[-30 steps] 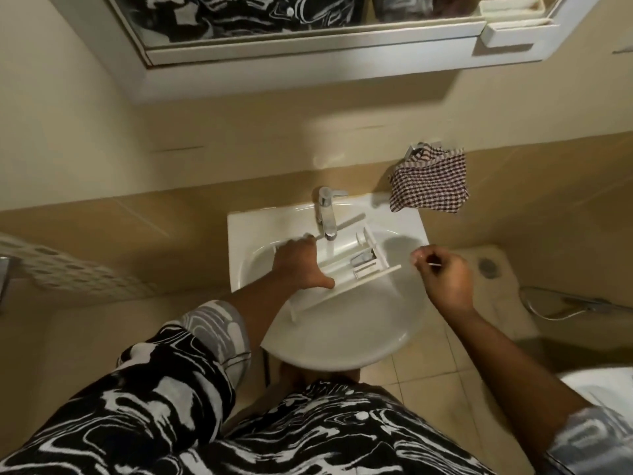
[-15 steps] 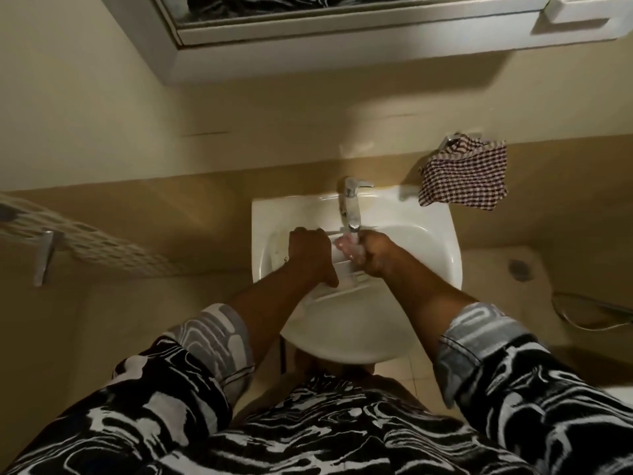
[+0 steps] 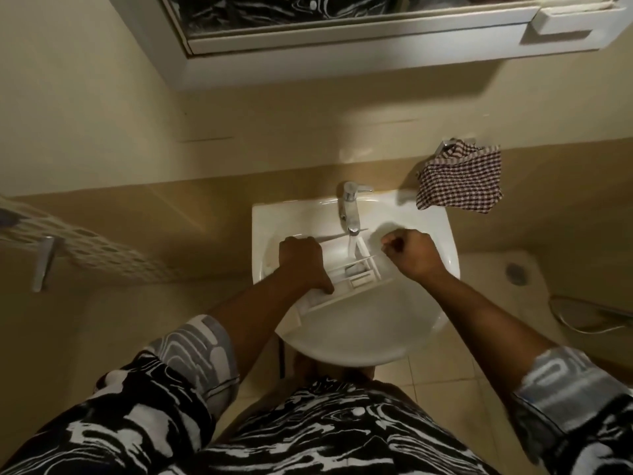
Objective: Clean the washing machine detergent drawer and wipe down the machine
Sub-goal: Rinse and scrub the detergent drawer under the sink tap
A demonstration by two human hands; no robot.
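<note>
Currently the detergent drawer [image 3: 356, 276] is seen lying in the sink [image 3: 359, 351], out of the machine, with water from the tap [image 3: 349, 207] running into one of its compartments. Removal is therefore judged done and rinsing is under way. Refitting the drawer and wiping down the machine, which is not in view, are judged left to do. A checked cloth [image 3: 460, 180] hangs on the wall just beside the sink.

The drawer is held open side up. Its front panel is turned towards the person and slants from near left to far right, and its long axis is judged to run from that panel towards the tap, slightly skewed.

Its left part is gripped by the left hand [image 3: 301, 265]. The right hand [image 3: 411, 255] is held just beside the drawer with fingers curled; whether anything is pinched inside cannot be told.
</note>
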